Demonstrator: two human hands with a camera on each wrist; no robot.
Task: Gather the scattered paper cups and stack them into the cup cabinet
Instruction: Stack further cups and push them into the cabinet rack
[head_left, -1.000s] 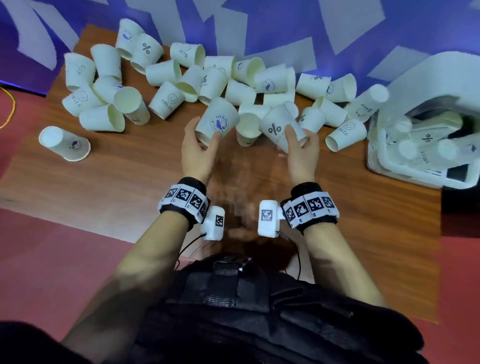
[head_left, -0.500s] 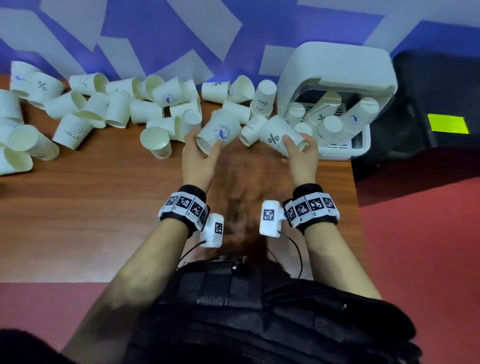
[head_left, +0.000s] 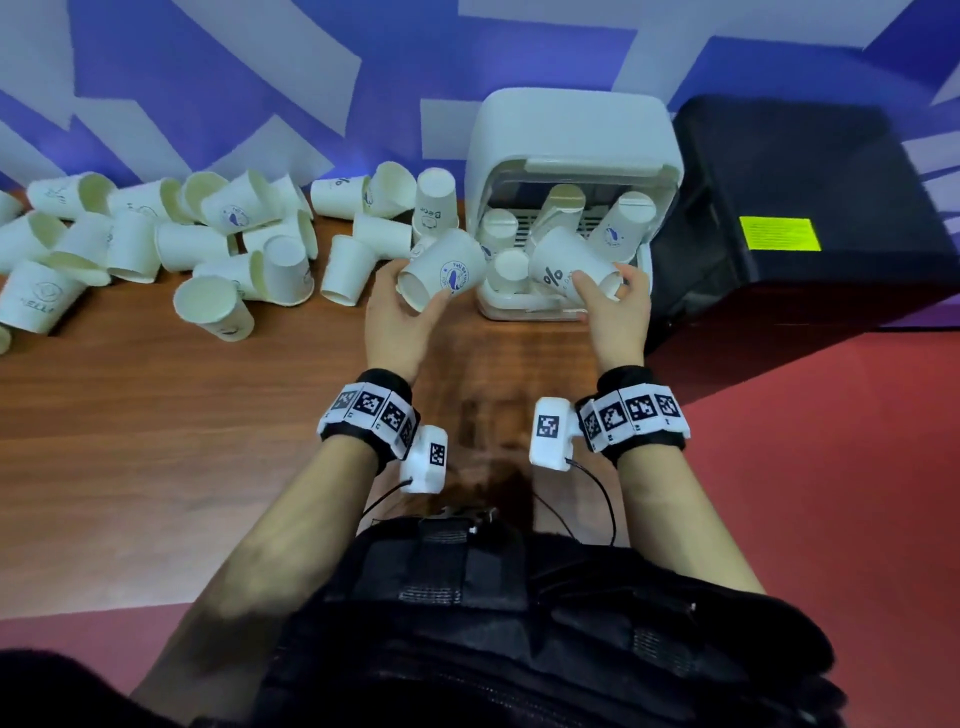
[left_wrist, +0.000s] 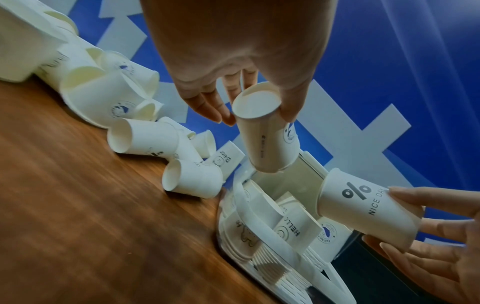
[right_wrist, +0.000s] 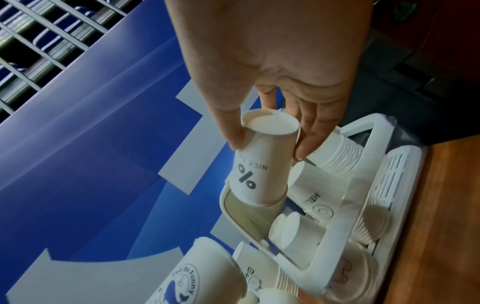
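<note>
My left hand (head_left: 415, 287) grips a white paper cup with a blue logo (head_left: 447, 267) just left of the white cup cabinet (head_left: 571, 135). In the left wrist view, thumb and fingers of that hand (left_wrist: 255, 115) clasp one end of this cup (left_wrist: 267, 142). My right hand (head_left: 605, 280) pinches a cup marked with "%" (head_left: 563, 262), tilted, in front of the cabinet's open front. The right wrist view shows this hand (right_wrist: 270, 148) holding the "%" cup (right_wrist: 259, 168) above stacks of upturned cups (right_wrist: 337, 156) inside the cabinet. Several loose cups (head_left: 213, 306) lie on the table.
The wooden table (head_left: 182, 431) ends just right of the cabinet. A black box with a yellow label (head_left: 779, 234) stands beside it, over red floor. The loose cups crowd the back left along the blue and white wall.
Both hands have carried their cups to the right, from over the scattered pile to the front of the cabinet. The head view has swung right with them.
</note>
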